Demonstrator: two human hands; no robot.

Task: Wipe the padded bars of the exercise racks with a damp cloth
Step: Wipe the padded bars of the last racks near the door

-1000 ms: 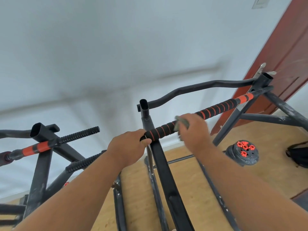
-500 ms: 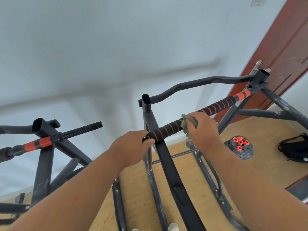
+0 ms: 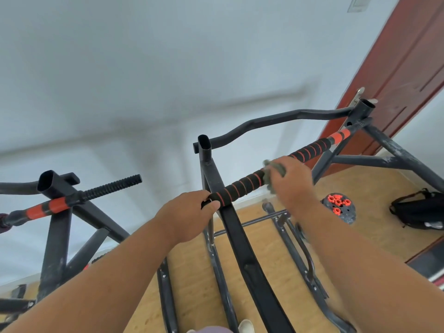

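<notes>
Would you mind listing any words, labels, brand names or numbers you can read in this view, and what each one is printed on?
None: no legible text shows anywhere in this view.
The padded bar bears only red stripes, no lettering.
The cloth is blurred and shows no print.
The black bag on the floor has a pale patch, too small and blurred to read.
The weight plate shows red knobs, no numbers readable.
The red door carries no sign.

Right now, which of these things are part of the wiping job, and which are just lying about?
In use:
- padded bar, black foam with orange rings
- grey cloth, wrapped on the bar
- right hand, holding the cloth
- left hand, gripping the bar's end

Lying about:
- weight plates on the floor
- black backpack
- red door
</notes>
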